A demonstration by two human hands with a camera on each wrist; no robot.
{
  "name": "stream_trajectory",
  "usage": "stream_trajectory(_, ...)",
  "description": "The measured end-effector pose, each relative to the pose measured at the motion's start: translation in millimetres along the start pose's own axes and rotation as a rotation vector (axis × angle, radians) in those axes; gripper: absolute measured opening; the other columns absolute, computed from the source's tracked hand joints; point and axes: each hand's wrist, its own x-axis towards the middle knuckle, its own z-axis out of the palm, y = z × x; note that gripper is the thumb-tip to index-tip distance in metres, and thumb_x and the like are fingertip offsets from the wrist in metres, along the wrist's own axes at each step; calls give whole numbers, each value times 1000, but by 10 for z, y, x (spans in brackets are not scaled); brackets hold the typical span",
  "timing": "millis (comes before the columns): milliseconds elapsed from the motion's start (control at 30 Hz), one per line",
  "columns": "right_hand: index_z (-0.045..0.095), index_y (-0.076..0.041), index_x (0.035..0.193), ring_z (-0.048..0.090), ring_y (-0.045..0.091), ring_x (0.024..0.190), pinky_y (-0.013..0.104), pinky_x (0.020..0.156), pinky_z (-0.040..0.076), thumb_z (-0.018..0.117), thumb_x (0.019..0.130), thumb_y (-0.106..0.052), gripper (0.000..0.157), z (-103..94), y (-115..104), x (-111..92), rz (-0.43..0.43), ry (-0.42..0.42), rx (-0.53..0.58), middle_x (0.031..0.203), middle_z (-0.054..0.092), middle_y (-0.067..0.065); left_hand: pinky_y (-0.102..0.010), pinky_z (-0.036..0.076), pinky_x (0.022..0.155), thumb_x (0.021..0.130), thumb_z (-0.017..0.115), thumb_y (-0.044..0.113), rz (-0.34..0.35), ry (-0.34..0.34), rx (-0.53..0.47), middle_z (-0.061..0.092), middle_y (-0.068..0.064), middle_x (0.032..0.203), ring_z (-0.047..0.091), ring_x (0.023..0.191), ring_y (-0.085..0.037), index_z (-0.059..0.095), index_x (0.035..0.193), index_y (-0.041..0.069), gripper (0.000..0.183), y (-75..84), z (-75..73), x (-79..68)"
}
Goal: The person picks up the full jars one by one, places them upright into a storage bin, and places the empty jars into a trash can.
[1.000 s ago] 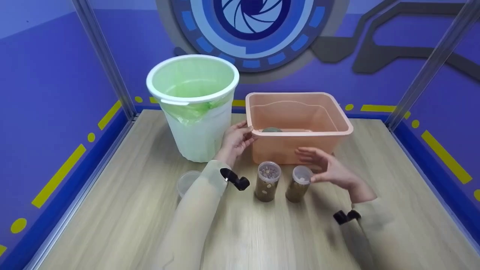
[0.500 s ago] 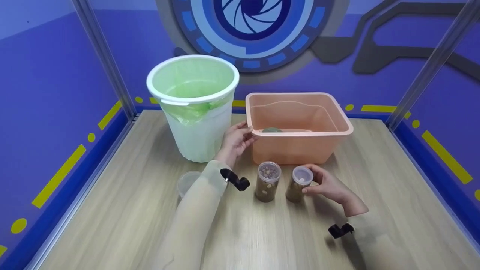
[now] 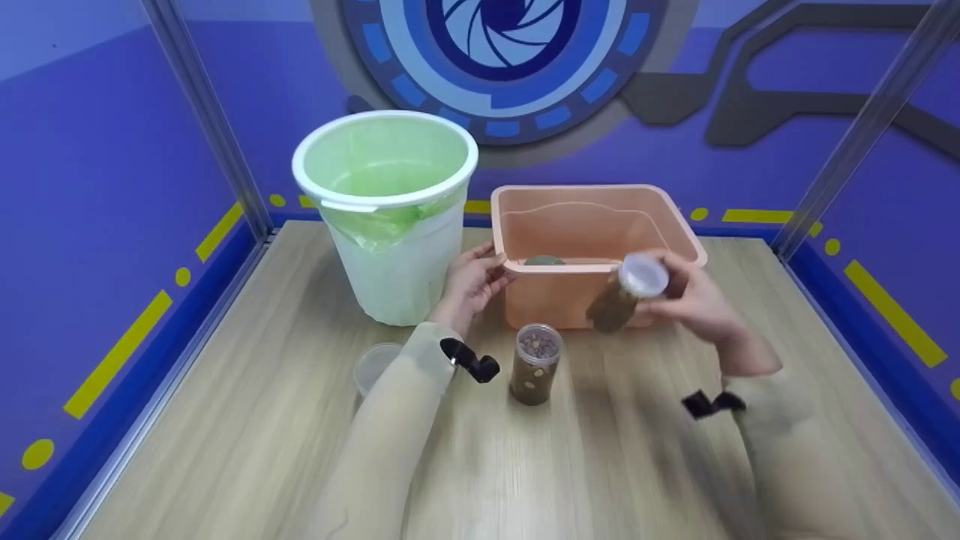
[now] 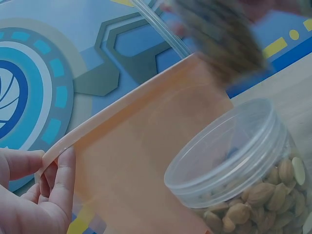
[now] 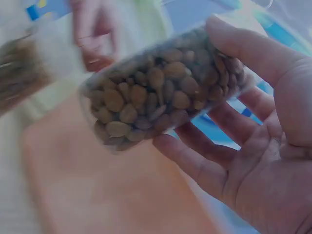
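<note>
My left hand (image 3: pixel 471 289) pinches the rim of the peach plastic bin (image 3: pixel 574 292) at its near left corner, thumb and fingers on either side in the left wrist view. With my right hand (image 3: pixel 697 304) I grip a clear jar of brown nuts (image 3: pixel 611 309), raised and tilted before the bin's right front. Its whitish top points up and right; in the right wrist view nuts fill the jar (image 5: pixel 151 92). A second clear jar of nuts (image 3: pixel 534 379) stands upright on the table between my hands, a few pale pieces among the brown.
A white bucket (image 3: pixel 394 270) with a green liner bag stands left of the bin. A clear round container (image 3: pixel 373 365) is partly hidden behind my left forearm. Something greenish (image 3: pixel 544 260) lies inside the bin. Blue printed walls enclose the wooden table (image 3: pixel 247 420).
My right hand came down to the right-hand jar, took hold of it, and lifted it off the table up toward the bin, tilting it. My left hand stayed on the rim.
</note>
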Motion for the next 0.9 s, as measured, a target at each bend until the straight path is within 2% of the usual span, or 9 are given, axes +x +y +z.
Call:
stream_trajectory(67, 60, 1, 128, 68, 10, 105, 21, 91, 58, 67, 76, 26, 58, -42, -153, 203, 1, 81, -33, 114, 72, -1, -32, 66, 82, 97, 62, -5, 3, 3, 4, 63, -24, 134, 67, 89, -21, 55, 144, 0, 48, 6, -2, 1)
stream_trajectory(167, 59, -5, 129, 64, 9, 111, 17, 94, 55, 73, 81, 16, 54, -98, -264, 509, 52, 190, -163, 118, 67, -4, -34, 66, 85, 97, 62, -5, 5, 7, 2, 63, -23, 135, 68, 93, -22, 55, 145, 0, 48, 13, -3, 1)
stream_trajectory(267, 54, -6, 133, 60, 11, 118, 15, 96, 51, 79, 85, 4, 56, -147, -197, 772, 138, 242, -315, 125, 63, -2, -35, 65, 89, 97, 62, -5, 0, 4, -3, 62, -23, 138, 67, 97, -24, 55, 145, 0, 48, 12, -1, -3)
stream_trajectory(367, 51, -3, 137, 60, 18, 122, 20, 98, 50, 81, 86, -3, 59, -188, -5, 966, 244, 237, -450, 130, 60, 5, -37, 64, 92, 97, 61, -6, -2, -1, -10, 61, -23, 140, 67, 98, -24, 55, 144, -1, 48, 6, 0, -2)
stream_trajectory(467, 48, 2, 136, 59, 29, 124, 31, 101, 50, 79, 86, -4, 59, -212, 204, 1084, 359, 174, -539, 133, 57, 17, -38, 63, 94, 97, 60, -7, 2, -6, -15, 61, -24, 140, 67, 96, -23, 55, 144, -1, 48, -5, 1, 1)
stream_trajectory(567, 47, 5, 134, 58, 35, 118, 40, 101, 49, 78, 84, -5, 60, -224, 370, 1164, 453, 78, -647, 130, 58, 24, -39, 63, 96, 96, 60, -8, 3, -6, -14, 60, -24, 140, 67, 99, -25, 55, 144, -1, 48, -7, 3, 1)
stream_trajectory(667, 50, 5, 131, 58, 35, 111, 45, 98, 50, 78, 83, -10, 58, -220, 471, 1232, 519, -42, -770, 126, 61, 25, -39, 63, 97, 97, 60, -8, 1, 2, -8, 61, -23, 141, 66, 113, -32, 55, 144, 0, 48, -2, 5, 2)
stream_trajectory(767, 54, 4, 132, 58, 36, 110, 49, 99, 51, 76, 86, -18, 56, -202, 515, 1283, 563, -159, -867, 127, 62, 26, -38, 63, 94, 97, 60, -7, 0, 8, -1, 61, -21, 142, 61, 127, -37, 55, 145, 1, 49, 3, 6, 5)
stream_trajectory(900, 56, 0, 137, 56, 35, 117, 48, 102, 51, 68, 95, -21, 48, -156, 548, 1299, 655, -260, -872, 134, 60, 24, -34, 65, 88, 97, 60, -7, -6, 6, 3, 61, -23, 140, 61, 128, -38, 53, 146, 1, 50, 1, 2, 14)
